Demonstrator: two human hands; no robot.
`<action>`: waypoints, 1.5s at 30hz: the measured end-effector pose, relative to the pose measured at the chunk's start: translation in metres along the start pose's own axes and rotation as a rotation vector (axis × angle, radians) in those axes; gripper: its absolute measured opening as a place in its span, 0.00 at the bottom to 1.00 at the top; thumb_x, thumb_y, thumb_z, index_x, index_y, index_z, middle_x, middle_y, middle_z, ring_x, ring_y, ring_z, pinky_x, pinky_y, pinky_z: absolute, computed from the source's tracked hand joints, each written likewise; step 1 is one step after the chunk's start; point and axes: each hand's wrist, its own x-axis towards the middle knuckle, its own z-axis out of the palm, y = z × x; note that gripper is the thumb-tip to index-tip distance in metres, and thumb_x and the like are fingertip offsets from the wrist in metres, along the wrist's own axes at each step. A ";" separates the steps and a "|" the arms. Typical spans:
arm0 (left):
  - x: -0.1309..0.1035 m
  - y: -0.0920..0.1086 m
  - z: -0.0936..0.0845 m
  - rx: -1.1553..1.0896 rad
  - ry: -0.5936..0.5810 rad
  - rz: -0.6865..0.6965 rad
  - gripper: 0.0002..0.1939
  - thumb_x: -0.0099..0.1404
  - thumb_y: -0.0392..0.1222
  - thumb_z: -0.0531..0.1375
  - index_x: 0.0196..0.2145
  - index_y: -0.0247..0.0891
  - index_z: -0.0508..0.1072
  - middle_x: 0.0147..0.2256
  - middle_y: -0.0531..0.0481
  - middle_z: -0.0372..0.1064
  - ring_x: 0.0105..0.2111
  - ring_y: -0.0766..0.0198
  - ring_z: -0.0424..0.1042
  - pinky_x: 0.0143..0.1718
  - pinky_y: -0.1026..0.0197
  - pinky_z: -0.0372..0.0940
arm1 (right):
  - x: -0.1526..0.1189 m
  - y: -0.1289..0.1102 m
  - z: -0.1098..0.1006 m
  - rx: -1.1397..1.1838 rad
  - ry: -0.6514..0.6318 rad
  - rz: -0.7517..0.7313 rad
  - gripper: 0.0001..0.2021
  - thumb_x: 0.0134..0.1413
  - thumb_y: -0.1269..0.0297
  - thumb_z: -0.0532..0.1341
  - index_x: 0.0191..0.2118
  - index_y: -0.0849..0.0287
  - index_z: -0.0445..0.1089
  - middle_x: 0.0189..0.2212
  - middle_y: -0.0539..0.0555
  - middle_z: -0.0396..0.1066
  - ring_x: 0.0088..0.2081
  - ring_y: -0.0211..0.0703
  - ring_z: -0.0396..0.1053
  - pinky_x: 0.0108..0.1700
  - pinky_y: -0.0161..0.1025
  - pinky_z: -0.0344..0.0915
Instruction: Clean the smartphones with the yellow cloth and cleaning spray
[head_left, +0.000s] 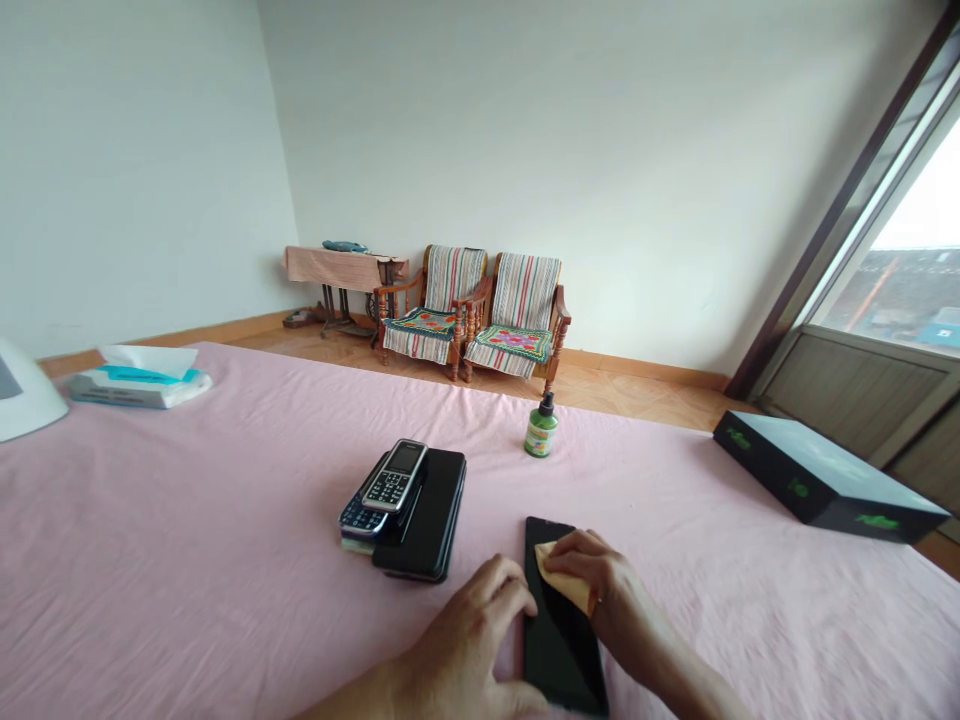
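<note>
A black smartphone (559, 640) lies flat on the pink cloth (225, 540) near the front edge. My right hand (600, 575) presses a small yellow-orange cloth (564, 583) onto the phone's upper screen. My left hand (469, 625) rests against the phone's left edge, fingers curled on it. Left of the phone sits a stack of phones (405, 510): a silver keypad phone on top of other keypad phones and black smartphones.
A small green spray bottle (541, 427) stands beyond the phone. A black box (825, 478) lies at the right. A tissue pack (139, 377) and a white object (22, 395) are at the far left. Two striped armchairs (472, 310) stand by the wall.
</note>
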 end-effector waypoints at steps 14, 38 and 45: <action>0.000 -0.002 0.003 -0.005 0.024 -0.003 0.27 0.41 0.31 0.73 0.40 0.39 0.70 0.43 0.51 0.64 0.45 0.58 0.64 0.49 0.59 0.61 | 0.003 0.006 0.006 -0.009 0.052 -0.020 0.19 0.47 0.82 0.55 0.38 0.55 0.76 0.37 0.54 0.71 0.40 0.41 0.66 0.41 0.36 0.64; 0.001 0.001 0.003 0.008 0.011 0.000 0.27 0.43 0.32 0.73 0.40 0.38 0.70 0.46 0.49 0.64 0.47 0.57 0.64 0.52 0.58 0.60 | 0.015 0.011 0.007 -0.238 0.151 0.133 0.21 0.45 0.83 0.50 0.39 0.57 0.75 0.37 0.57 0.70 0.41 0.47 0.63 0.43 0.40 0.61; 0.002 0.001 0.003 0.014 0.008 -0.012 0.24 0.44 0.33 0.72 0.39 0.38 0.70 0.44 0.49 0.64 0.46 0.57 0.64 0.51 0.58 0.60 | 0.015 0.001 0.009 -0.275 0.077 0.070 0.22 0.50 0.83 0.50 0.43 0.54 0.74 0.40 0.55 0.71 0.41 0.46 0.62 0.43 0.40 0.59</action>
